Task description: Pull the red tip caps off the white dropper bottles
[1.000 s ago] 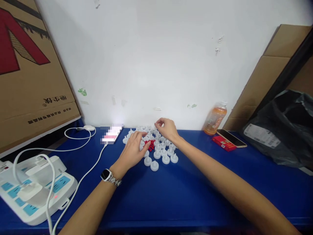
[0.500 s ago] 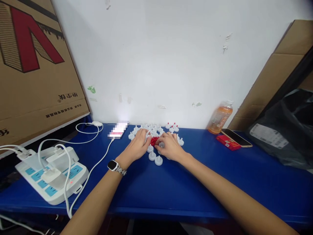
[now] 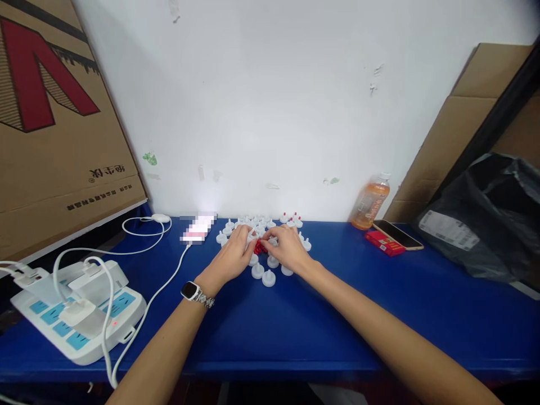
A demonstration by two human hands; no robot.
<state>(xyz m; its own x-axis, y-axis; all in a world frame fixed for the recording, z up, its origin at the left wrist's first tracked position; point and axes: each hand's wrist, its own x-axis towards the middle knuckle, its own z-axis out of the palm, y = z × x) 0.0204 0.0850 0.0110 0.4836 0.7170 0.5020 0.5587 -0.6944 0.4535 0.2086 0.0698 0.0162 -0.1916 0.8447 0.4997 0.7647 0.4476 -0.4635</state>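
Observation:
Near the wall, my left hand (image 3: 234, 253) is closed with a white plastic nozzle cap (image 3: 252, 233) at its thumb and fingertips. My right hand (image 3: 289, 247) is pinched close beside it, fingertips almost meeting the left ones; what they hold is too small to make out. Under both hands lies a pile of tiny red caps (image 3: 259, 247), partly covered. Many white nozzle caps (image 3: 269, 278) stand spout up around the hands, some hidden behind them. At the back right, several nozzle caps with red tips (image 3: 296, 219) stand by the wall.
On the blue table (image 3: 320, 332) a white power strip (image 3: 80, 315) with plugs and cables sits left. A lit phone (image 3: 200, 226) lies behind it. To the right are an orange drink bottle (image 3: 371, 203), red box (image 3: 385, 243), another phone (image 3: 399, 234) and dark plastic bag (image 3: 485, 219).
My right hand's fingertips have moved from the near side of the red pile up to my left fingertips. The whole view has shifted slightly.

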